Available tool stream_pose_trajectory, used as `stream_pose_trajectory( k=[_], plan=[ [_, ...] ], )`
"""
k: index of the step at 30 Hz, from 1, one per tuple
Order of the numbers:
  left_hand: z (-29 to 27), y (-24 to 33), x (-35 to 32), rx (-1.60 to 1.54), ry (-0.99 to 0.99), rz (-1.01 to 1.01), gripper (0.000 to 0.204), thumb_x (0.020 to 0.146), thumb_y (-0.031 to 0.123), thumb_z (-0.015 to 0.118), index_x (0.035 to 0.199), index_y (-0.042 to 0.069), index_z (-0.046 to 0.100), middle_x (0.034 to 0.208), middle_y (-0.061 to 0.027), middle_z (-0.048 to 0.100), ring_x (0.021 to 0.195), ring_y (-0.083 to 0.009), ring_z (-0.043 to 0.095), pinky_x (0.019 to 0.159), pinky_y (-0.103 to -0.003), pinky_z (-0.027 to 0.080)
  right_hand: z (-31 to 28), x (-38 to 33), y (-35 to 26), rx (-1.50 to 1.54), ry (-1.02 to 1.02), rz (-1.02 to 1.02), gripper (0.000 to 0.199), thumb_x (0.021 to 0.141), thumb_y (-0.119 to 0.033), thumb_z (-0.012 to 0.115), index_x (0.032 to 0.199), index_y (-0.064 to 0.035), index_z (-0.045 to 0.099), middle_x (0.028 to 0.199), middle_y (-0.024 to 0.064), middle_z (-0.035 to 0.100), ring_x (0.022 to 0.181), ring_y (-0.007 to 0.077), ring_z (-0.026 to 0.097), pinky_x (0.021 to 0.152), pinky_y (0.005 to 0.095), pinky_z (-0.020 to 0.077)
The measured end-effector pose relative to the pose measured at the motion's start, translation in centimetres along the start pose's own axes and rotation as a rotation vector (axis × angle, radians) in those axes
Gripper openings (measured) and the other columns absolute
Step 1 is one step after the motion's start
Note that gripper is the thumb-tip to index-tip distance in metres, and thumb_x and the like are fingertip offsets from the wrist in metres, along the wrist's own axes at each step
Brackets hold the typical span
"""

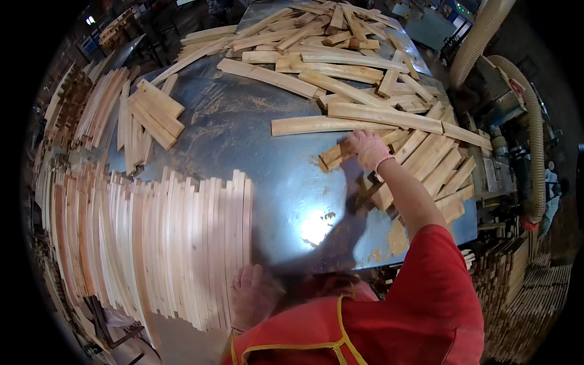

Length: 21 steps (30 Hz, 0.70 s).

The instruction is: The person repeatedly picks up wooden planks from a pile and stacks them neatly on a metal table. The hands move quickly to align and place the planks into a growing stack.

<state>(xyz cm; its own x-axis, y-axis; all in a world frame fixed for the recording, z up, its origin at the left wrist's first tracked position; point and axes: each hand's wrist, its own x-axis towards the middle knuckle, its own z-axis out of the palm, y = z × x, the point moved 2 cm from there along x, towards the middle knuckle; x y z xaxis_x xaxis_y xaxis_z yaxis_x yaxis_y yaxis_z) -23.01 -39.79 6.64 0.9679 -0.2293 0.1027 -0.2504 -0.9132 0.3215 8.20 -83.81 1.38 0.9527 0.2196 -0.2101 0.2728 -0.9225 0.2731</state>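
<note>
My right hand, in a pale glove, reaches out over the dark metal table and grips the end of a short wooden slat. It lies at the edge of a loose heap of wooden slats covering the table's far and right side. My left hand, also gloved, rests flat with fingers apart at the near end of a tight row of slats laid side by side on the table's left half.
A small stack of short boards sits at the table's far left. More stacked slats stand beyond the left edge. Corrugated dust hoses and a machine are on the right. Sawdust patches mark the bare table middle.
</note>
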Motion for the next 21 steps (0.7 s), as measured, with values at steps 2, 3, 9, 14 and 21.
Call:
stream_pose_trajectory(
  k=[2, 3, 9, 14, 21],
  plan=[
    [0.2, 1.4, 2.5, 0.000, -0.017, 0.043, 0.039, 0.080, 0.024, 0.080, 0.113, 0.012, 0.061, 0.113, -0.0080, 0.063, 0.111, -0.0350, 0.065, 0.092, -0.052, 0.054, 0.1, 3.3, 3.2, 0.039, 0.140, 0.123, 0.085, 0.083, -0.036, 0.089, 0.156, -0.0112, 0.051, 0.156, 0.0128, 0.056, 0.147, 0.0342, 0.053, 0.114, 0.0472, 0.0516],
    [0.3, 1.9, 3.4, -0.023, -0.051, 0.036, 0.040, 0.081, 0.024, 0.080, 0.115, 0.012, 0.062, 0.115, -0.0088, 0.063, 0.112, -0.0358, 0.064, 0.093, -0.052, 0.054, 0.2, 4.9, 4.9, 0.072, 0.057, 0.195, 0.094, 0.077, -0.041, 0.093, 0.155, -0.0103, 0.051, 0.155, 0.0127, 0.057, 0.147, 0.0343, 0.053, 0.115, 0.0482, 0.0511],
    [1.4, 2.6, 4.5, -0.052, -0.270, -0.136, 0.058, 0.086, 0.029, 0.083, 0.135, 0.010, 0.059, 0.133, -0.0141, 0.061, 0.128, -0.0399, 0.058, 0.105, -0.054, 0.050, -1.1, 11.4, 10.9, 0.015, -0.271, 0.264, 0.089, 0.083, -0.040, 0.088, 0.159, -0.0181, 0.050, 0.151, 0.0166, 0.062, 0.143, 0.0391, 0.059, 0.116, 0.0522, 0.0503],
    [2.9, 3.5, 4.6, -0.181, -0.452, -0.241, 0.077, 0.091, 0.035, 0.084, 0.157, 0.009, 0.055, 0.157, -0.0173, 0.056, 0.149, -0.0397, 0.050, 0.122, -0.053, 0.042, -1.1, 13.0, 3.5, 0.337, 0.063, -0.103, 0.075, 0.086, -0.026, 0.080, 0.156, -0.0150, 0.056, 0.143, 0.0186, 0.068, 0.139, 0.0406, 0.062, 0.116, 0.0508, 0.0516],
    [2.6, 1.9, -0.1, -0.158, -0.265, -0.347, 0.071, 0.093, 0.034, 0.079, 0.157, 0.014, 0.057, 0.159, -0.0139, 0.055, 0.150, -0.0380, 0.050, 0.119, -0.055, 0.044, -5.7, 10.3, -0.9, 0.568, -0.091, -0.222, 0.104, 0.075, -0.014, 0.080, 0.171, -0.0055, 0.040, 0.157, 0.0270, 0.060, 0.146, 0.0412, 0.058, 0.124, 0.0446, 0.0461]
  ],
)
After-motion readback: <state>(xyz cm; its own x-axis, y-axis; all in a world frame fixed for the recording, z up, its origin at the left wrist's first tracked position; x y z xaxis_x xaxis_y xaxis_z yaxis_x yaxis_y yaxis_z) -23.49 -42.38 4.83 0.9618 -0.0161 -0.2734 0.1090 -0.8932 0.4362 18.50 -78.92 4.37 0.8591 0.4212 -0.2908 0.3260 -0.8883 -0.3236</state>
